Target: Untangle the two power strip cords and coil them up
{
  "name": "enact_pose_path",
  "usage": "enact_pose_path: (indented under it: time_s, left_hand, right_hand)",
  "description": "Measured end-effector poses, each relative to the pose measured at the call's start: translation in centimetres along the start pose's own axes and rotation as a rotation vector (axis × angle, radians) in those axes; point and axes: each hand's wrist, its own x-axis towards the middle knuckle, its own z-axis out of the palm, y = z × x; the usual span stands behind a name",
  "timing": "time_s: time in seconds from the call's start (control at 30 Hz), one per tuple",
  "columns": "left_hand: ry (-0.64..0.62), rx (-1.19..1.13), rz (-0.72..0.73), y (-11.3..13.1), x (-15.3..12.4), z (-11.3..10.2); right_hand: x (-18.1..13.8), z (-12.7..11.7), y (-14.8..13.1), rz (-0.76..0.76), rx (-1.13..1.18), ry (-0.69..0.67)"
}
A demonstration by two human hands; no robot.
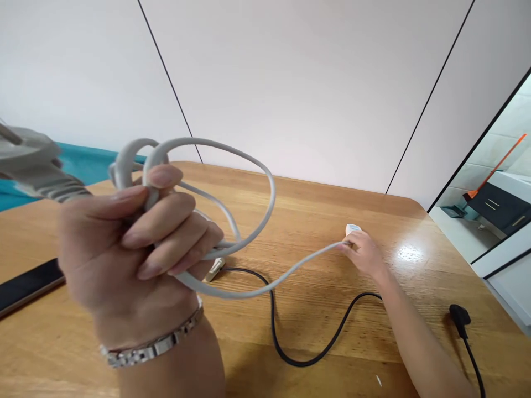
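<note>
Left hand (128, 243) clamped round white cable (232, 295), loops gathered; right hand (365, 253) pinched near its far end (352, 228). Slack span remains uncoiled; black cable (305, 363) lies loose on worktop (307, 210).

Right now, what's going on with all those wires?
A person is handling a white cable. Their left hand grips its loops up close, with a pale plug sticking out beside it. Their right hand pinches the cable farther along, where a white piece pokes past the fingers. A black cord lies on the wooden table, untouched by either hand.
</note>
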Motion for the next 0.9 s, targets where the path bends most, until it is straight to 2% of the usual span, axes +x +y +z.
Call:
enact_pose_path:
  time_s: [0.13, 0.23, 0.37, 0.47, 0.57, 0.7, 0.8, 0.9]
  left_hand:
    - [-0.095, 0.187, -0.069, -0.9, 0.0, 0.1]
    - [-0.193, 0.237, -0.164, -3.1, -0.3, 1.2]
    - [-0.331, 0.291, -0.404, -7.6, -0.9, 3.8]
    - [-0.339, 0.289, -0.518, -11.1, -1.3, 5.5]
    - [-0.29, 0.275, -0.531, -13.7, -1.5, 6.0]
    - [-0.095, 0.242, -0.435, -15.1, -1.4, 5.7]
    - [0.082, 0.212, -0.333, -14.9, -1.3, 5.8]
    - [0.178, 0.203, -0.309, -14.6, -1.0, 5.9]
  right_hand:
    - [0.1, -1.6, -1.5, 0.262, 0.032, 0.34]
    - [0.0, -2.9, -2.9, 0.381, 0.094, 0.526]
    - [-0.3, -4.2, -4.5, 0.396, 0.232, 0.724]
    - [-0.6, -4.5, -6.0, 0.291, 0.229, 0.823]
    - [-1.1, -4.1, -7.9, 0.042, 0.1, 0.831]
    - [-1.5, -2.7, -10.0, -0.269, -0.03, 0.641]
    - [-1.5, -1.5, -10.5, -0.373, -0.102, 0.588]
    - [-1.3, -0.7, -10.0, -0.41, -0.185, 0.611]
